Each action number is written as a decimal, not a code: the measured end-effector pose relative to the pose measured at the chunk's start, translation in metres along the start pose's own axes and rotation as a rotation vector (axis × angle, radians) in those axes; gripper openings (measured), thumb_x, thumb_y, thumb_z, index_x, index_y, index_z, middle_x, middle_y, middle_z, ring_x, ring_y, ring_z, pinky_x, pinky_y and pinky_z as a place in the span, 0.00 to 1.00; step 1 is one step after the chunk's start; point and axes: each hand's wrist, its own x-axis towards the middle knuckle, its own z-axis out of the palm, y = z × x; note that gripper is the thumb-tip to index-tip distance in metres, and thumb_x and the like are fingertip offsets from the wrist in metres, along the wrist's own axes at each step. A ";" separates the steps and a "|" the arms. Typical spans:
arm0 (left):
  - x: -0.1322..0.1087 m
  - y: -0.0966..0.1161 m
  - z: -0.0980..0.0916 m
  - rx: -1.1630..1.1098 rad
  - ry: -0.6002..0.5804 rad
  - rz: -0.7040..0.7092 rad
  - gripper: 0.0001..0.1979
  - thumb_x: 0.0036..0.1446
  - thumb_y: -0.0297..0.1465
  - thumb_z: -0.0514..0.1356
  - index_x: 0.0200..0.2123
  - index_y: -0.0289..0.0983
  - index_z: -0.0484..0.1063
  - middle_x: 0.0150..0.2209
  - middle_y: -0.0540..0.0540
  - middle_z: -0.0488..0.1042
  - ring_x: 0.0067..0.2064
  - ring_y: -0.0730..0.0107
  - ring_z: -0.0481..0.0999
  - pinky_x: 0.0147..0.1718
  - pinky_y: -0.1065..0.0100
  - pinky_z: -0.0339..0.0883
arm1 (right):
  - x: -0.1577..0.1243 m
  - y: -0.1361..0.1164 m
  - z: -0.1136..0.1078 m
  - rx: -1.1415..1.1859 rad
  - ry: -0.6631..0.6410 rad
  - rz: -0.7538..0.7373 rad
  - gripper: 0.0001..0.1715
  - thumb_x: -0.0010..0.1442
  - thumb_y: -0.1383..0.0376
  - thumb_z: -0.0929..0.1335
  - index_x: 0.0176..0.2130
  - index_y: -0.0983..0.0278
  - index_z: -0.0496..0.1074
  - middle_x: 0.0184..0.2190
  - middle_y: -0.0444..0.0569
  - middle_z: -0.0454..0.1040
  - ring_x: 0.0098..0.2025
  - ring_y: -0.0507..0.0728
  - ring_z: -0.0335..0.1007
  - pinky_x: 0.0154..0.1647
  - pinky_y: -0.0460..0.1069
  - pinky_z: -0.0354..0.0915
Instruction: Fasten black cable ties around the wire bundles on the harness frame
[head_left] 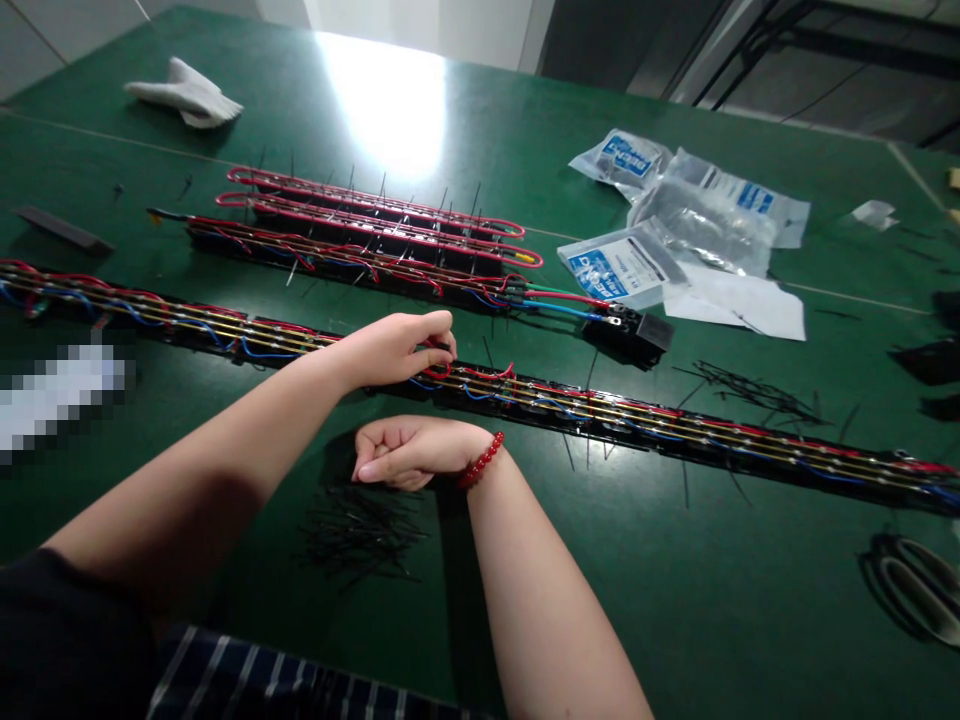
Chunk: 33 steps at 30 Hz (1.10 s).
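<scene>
A long black bar (555, 400) carrying brass-coloured rods and red and blue wires runs across the table. Over its middle, my left hand (409, 348) has thumb and fingers pinched together at a looped red wire (439, 372); what lies between the fingertips is hidden. Just in front of the bar, my right hand (420, 450), with a red bead bracelet (486, 460) at the wrist, is closed. A thin dark end shows by its fingertips, too small to name. Below it lies a loose pile of black cable ties (364, 530).
Behind the bar sit shorter wired bars (352, 250) with cable tie tails sticking up. Plastic bags (705, 210) and white paper (739, 300) lie at back right, a white glove (184, 95) at back left. More cable ties (757, 390) and scissors (919, 585) are at right.
</scene>
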 end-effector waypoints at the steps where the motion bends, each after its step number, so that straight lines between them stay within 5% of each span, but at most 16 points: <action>1: 0.000 0.001 0.000 0.006 -0.003 0.002 0.04 0.61 0.33 0.56 0.37 0.39 0.68 0.39 0.50 0.78 0.39 0.69 0.76 0.40 0.68 0.67 | 0.000 0.000 0.000 0.000 0.001 -0.002 0.21 0.57 0.54 0.74 0.32 0.64 0.62 0.14 0.29 0.54 0.15 0.42 0.41 0.16 0.39 0.38; 25: 0.005 0.005 0.002 0.107 -0.010 0.023 0.06 0.63 0.34 0.55 0.35 0.38 0.67 0.36 0.48 0.76 0.36 0.70 0.74 0.37 0.69 0.65 | 0.000 0.000 0.000 0.007 -0.004 -0.006 0.20 0.58 0.55 0.74 0.32 0.64 0.62 0.14 0.29 0.56 0.15 0.42 0.42 0.15 0.39 0.40; 33: 0.000 -0.002 0.003 -0.069 0.038 -0.023 0.08 0.61 0.36 0.57 0.34 0.37 0.67 0.39 0.48 0.79 0.35 0.73 0.75 0.36 0.70 0.67 | 0.000 0.000 0.001 0.010 -0.005 -0.012 0.20 0.59 0.56 0.73 0.32 0.64 0.61 0.14 0.29 0.56 0.15 0.42 0.41 0.16 0.39 0.39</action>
